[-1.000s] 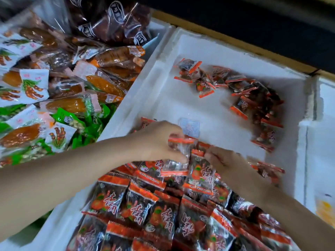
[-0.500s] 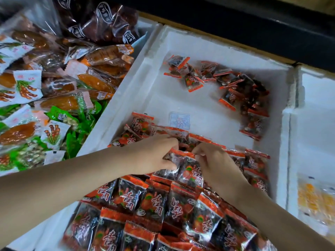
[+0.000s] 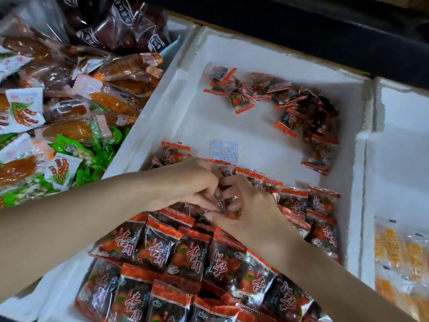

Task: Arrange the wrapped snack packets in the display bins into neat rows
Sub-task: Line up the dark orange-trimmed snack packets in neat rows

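A white foam bin (image 3: pixel 185 108) holds red-and-black snack packets. Rows of them (image 3: pixel 185 254) fill its near half, and a loose heap (image 3: pixel 299 105) lies at its far right. My left hand (image 3: pixel 190 184) and my right hand (image 3: pixel 250 205) meet over the middle row. Both pinch one red-and-black packet (image 3: pixel 232 209) between their fingertips, which hide much of it. A small white slip (image 3: pixel 224 151) lies on the bare bin floor just beyond my hands.
The bin on the left (image 3: pixel 58 101) is heaped with mixed orange, green and brown packets. The foam bin on the right (image 3: pixel 399 159) holds yellow packets (image 3: pixel 404 256) at its near end. A dark shelf edge (image 3: pixel 301 31) runs behind the bins.
My hands have drawn closer until the fingertips meet on one packet in the middle row. The view has shifted, showing more of the near rows and the right bin.
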The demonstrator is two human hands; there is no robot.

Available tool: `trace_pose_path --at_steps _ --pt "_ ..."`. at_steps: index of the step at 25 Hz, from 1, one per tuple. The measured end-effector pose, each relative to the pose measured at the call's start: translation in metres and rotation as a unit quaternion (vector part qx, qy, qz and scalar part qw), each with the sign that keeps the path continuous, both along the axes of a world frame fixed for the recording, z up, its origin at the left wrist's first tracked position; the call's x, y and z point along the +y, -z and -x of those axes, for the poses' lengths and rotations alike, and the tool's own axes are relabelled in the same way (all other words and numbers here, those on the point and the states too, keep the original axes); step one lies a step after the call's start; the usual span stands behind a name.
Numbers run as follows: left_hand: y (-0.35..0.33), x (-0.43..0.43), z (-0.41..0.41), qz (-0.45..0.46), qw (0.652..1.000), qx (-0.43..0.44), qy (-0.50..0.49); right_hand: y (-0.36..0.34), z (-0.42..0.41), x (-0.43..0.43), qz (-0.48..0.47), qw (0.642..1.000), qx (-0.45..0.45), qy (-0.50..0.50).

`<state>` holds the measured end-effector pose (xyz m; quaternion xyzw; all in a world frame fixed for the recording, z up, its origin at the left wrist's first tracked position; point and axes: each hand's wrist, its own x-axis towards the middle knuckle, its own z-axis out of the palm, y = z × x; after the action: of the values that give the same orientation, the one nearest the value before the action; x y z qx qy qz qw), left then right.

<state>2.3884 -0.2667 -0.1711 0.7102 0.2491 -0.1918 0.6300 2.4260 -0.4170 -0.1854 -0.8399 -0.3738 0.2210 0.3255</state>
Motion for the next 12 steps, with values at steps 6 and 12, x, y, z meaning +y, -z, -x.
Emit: trace_pose_path --at_steps 6,12 --pt "0.009 0.014 0.003 -0.267 0.944 -0.09 0.174 0.007 -0.004 0.001 -0.051 0.99 0.1 0.086" --pt "0.012 0.007 -0.009 -0.289 0.936 -0.125 0.158 0.012 -0.016 -0.022 0.074 0.989 -0.121 0.039"
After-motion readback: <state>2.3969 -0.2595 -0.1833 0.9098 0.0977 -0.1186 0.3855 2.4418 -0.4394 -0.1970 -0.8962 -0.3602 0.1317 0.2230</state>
